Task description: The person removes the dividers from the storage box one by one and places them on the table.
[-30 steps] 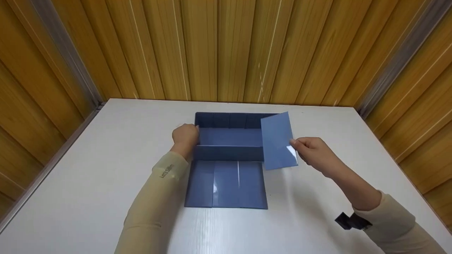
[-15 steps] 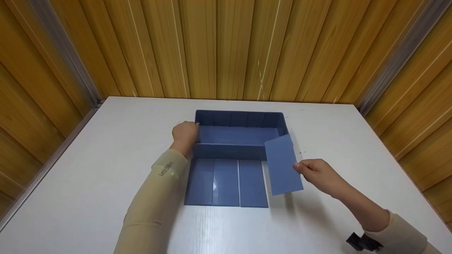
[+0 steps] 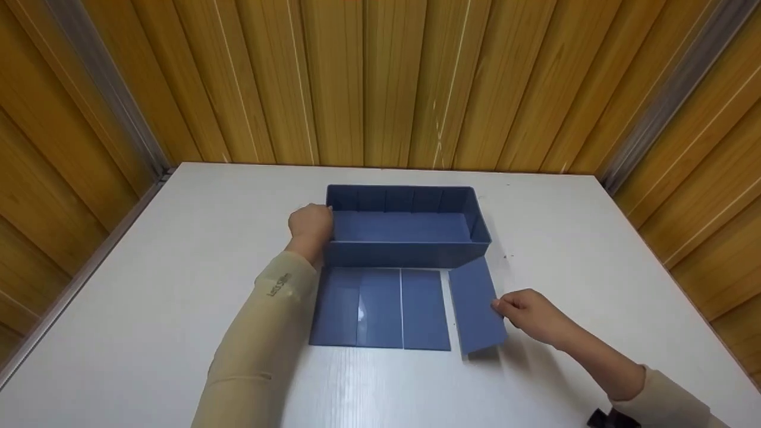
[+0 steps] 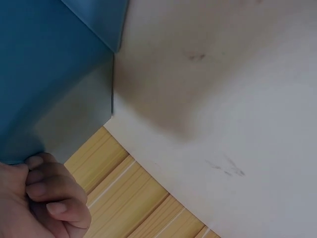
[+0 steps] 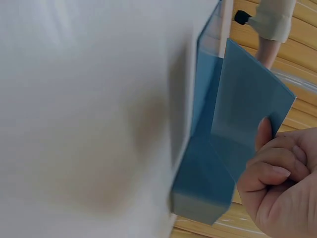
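Observation:
An open blue plastic bin (image 3: pixel 407 254) stands on the table, its long side across the head view. My left hand (image 3: pixel 311 223) grips its left end wall at the rim; the left wrist view shows curled fingers (image 4: pixel 57 187) against that wall. In my right hand (image 3: pixel 531 316) a thin blue rectangular panel (image 3: pixel 477 312) is pinched by its right edge, tilted, low over the table at the bin's front right corner. Three similar blue panels (image 3: pixel 380 309) lie flat, side by side, in front of the bin. The right wrist view shows the held panel (image 5: pixel 250 101) overlapping the bin.
A white table (image 3: pixel 196 249) carries everything, with small dark marks to the right of the bin. Yellow wood-patterned walls (image 3: pixel 386 83) rise behind and at both sides. A small black device (image 3: pixel 612 419) sits at the right sleeve.
My right hand has brought the panel down and toward me, from over the bin's right end to beside the flat panels. The left hand keeps its hold on the bin.

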### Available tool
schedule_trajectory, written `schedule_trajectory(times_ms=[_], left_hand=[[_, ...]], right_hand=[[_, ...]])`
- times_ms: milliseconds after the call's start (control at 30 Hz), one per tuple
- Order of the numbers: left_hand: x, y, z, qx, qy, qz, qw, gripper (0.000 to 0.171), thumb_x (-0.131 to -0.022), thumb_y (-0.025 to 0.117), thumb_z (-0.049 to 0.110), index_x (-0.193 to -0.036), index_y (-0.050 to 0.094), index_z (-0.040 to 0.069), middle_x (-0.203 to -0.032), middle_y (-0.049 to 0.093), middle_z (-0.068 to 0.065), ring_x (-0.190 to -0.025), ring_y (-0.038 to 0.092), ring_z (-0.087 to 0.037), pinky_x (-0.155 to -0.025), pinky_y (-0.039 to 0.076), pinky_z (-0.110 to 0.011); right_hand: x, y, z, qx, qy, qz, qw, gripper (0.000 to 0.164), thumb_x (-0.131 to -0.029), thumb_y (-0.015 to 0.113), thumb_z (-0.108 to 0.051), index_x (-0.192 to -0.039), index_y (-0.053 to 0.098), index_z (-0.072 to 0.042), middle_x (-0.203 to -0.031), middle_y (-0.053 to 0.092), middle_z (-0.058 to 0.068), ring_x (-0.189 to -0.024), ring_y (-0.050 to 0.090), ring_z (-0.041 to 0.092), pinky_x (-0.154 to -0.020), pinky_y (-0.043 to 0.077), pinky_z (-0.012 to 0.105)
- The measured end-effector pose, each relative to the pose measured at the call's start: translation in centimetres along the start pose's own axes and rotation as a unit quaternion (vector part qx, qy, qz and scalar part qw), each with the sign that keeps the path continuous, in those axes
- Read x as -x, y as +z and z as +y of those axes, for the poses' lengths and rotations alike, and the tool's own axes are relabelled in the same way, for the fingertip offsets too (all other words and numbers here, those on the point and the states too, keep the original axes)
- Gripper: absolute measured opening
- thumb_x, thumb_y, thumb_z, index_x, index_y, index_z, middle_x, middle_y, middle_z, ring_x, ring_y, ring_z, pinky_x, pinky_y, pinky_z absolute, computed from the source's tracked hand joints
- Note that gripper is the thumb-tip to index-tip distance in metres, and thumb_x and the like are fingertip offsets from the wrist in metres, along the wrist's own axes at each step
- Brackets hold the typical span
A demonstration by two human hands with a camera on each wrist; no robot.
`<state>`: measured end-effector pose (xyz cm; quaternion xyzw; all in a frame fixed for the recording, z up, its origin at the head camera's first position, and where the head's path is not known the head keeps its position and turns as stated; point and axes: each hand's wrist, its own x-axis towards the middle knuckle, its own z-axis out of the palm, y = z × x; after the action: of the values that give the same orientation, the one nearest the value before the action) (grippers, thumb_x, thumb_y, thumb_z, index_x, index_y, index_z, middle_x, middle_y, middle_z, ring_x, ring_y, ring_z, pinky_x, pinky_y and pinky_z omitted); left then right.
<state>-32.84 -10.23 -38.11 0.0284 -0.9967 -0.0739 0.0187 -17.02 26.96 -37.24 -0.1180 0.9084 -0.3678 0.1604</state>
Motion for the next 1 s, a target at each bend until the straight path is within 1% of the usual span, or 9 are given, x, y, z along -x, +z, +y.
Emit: schedule_trajectory(times_ms=[67, 133, 233, 400, 600, 733, 900, 1000], left_hand=[[0.0, 0.0, 0.0, 0.001, 0.006, 0.001, 1.0000, 0.049, -0.111, 0.040, 0.029, -0.098, 0.076, -0.001, -0.099, 0.079, -0.018, -0.092, 0.077, -0.033, -0.077, 0.062, -0.047], [0.0, 0.1, 0.0, -0.001, 0.012, -0.002, 0.9999, 0.049, -0.111, 0.040, 0.029, -0.098, 0.076, -0.001, -0.100, 0.079, -0.018, -0.092, 0.077, -0.033, -0.077, 0.062, -0.047], [0.1, 0.2, 0.0, -0.003, 0.012, -0.006, 0.9999, 0.049, -0.111, 0.040, 0.030, -0.099, 0.076, -0.001, -0.100, 0.079, -0.017, -0.092, 0.077, -0.033, -0.078, 0.062, -0.047], [0.2, 0.3, 0.0, -0.003, 0.008, -0.008, 0.9999, 0.049, -0.112, 0.039, 0.029, -0.100, 0.076, -0.001, -0.101, 0.079, -0.017, -0.093, 0.077, -0.032, -0.078, 0.062, -0.047], [0.4, 0.2, 0.3, -0.005, 0.011, -0.003, 0.9999, 0.049, -0.112, 0.038, 0.029, -0.100, 0.075, -0.001, -0.100, 0.078, -0.018, -0.091, 0.077, -0.033, -0.077, 0.063, -0.046], [0.5, 0.1, 0.4, 0.006, 0.006, 0.008, 0.9999, 0.049, -0.111, 0.039, 0.030, -0.100, 0.075, -0.001, -0.100, 0.078, -0.018, -0.093, 0.077, -0.033, -0.078, 0.062, -0.046], [0.5, 0.2, 0.5, 0.002, 0.005, 0.005, 1.0000, 0.049, -0.111, 0.041, 0.031, -0.099, 0.076, -0.001, -0.099, 0.079, -0.017, -0.091, 0.077, -0.032, -0.076, 0.063, -0.045], [0.6, 0.2, 0.5, 0.004, 0.004, 0.005, 1.0000, 0.049, -0.111, 0.041, 0.032, -0.099, 0.076, -0.001, -0.099, 0.079, -0.017, -0.092, 0.078, -0.032, -0.077, 0.063, -0.045]], right_hand=[[-0.3, 0.3, 0.4, -0.005, 0.009, 0.001, 1.000, 0.042, -0.105, 0.053, -0.017, -0.066, 0.045, -0.005, -0.056, 0.032, -0.008, -0.052, 0.026, 0.006, -0.051, 0.024, 0.022], [-0.6, 0.5, 0.7, -0.010, 0.017, 0.000, 1.000, 0.042, -0.105, 0.053, -0.016, -0.064, 0.043, -0.010, -0.055, 0.033, -0.008, -0.051, 0.025, 0.006, -0.050, 0.023, 0.021], [-1.0, 0.9, 0.9, -0.015, 0.025, -0.002, 1.000, 0.041, -0.104, 0.053, -0.015, -0.064, 0.043, -0.015, -0.054, 0.033, -0.009, -0.052, 0.026, 0.007, -0.050, 0.022, 0.021], [-1.5, 1.2, 1.0, -0.013, 0.032, 0.001, 0.999, 0.041, -0.102, 0.054, -0.014, -0.063, 0.046, -0.014, -0.053, 0.033, -0.009, -0.052, 0.026, 0.007, -0.050, 0.021, 0.021], [-1.6, 1.4, 1.4, -0.009, 0.043, -0.003, 0.999, 0.044, -0.102, 0.054, -0.014, -0.060, 0.040, -0.018, -0.052, 0.031, -0.010, -0.052, 0.025, 0.007, -0.050, 0.021, 0.020], [-1.6, 1.6, 1.7, -0.010, 0.046, -0.009, 0.999, 0.045, -0.102, 0.054, -0.014, -0.060, 0.038, -0.018, -0.053, 0.032, -0.010, -0.052, 0.025, 0.007, -0.050, 0.023, 0.020], [-1.6, 1.7, 1.9, -0.017, 0.051, -0.025, 0.998, 0.047, -0.103, 0.053, -0.015, -0.059, 0.037, -0.019, -0.052, 0.031, -0.010, -0.051, 0.024, 0.007, -0.050, 0.023, 0.020], [-1.5, 1.7, 2.0, -0.014, 0.056, -0.024, 0.998, 0.047, -0.103, 0.053, -0.016, -0.059, 0.038, -0.019, -0.052, 0.031, -0.010, -0.051, 0.025, 0.007, -0.050, 0.023, 0.021]])
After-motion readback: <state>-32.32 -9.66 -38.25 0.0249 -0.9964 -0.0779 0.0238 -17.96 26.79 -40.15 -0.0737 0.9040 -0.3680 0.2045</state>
